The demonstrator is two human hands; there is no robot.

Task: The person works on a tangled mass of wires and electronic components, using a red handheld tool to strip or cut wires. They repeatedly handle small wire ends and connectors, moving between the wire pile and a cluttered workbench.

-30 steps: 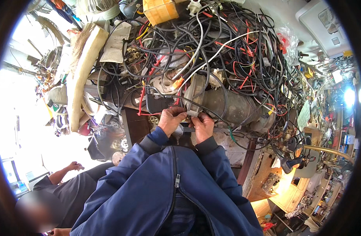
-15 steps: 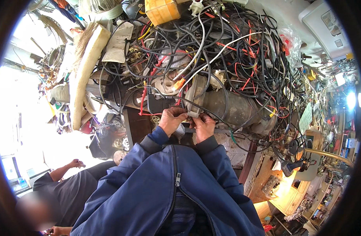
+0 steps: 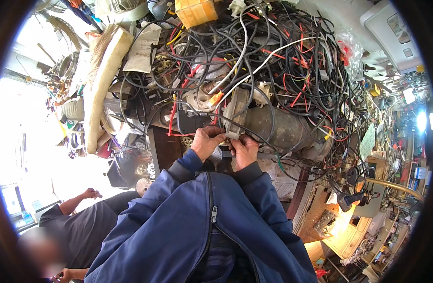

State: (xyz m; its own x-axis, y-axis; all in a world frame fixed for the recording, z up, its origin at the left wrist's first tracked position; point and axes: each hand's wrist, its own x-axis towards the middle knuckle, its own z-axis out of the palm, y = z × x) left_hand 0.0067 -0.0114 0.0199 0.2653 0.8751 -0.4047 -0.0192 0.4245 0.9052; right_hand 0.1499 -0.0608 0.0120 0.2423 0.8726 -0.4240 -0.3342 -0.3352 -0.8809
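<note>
A dusty grey metal cylinder, like a motor or pump body, lies on its side on the cluttered bench in front of me. Its left end carries a pale ring-shaped flange with a small lug at the bottom. My left hand is closed at the left of this lug, thumb and fingertips against it. Just below and right of the lug, my right hand is closed with its fingertips drawn together. Whatever small thing sits between the fingers is hidden. A black box-shaped adapter rests beyond my left hand.
A thick tangle of black, white and red cables covers the cylinder and bench. A yellow block and a long cream foam strip lie farther back. To the lower left is another person. A brass-coloured rod juts in at right.
Both my hands stay at the flange's lug with barely any movement. The other person's lower hand and head have shifted slightly.
</note>
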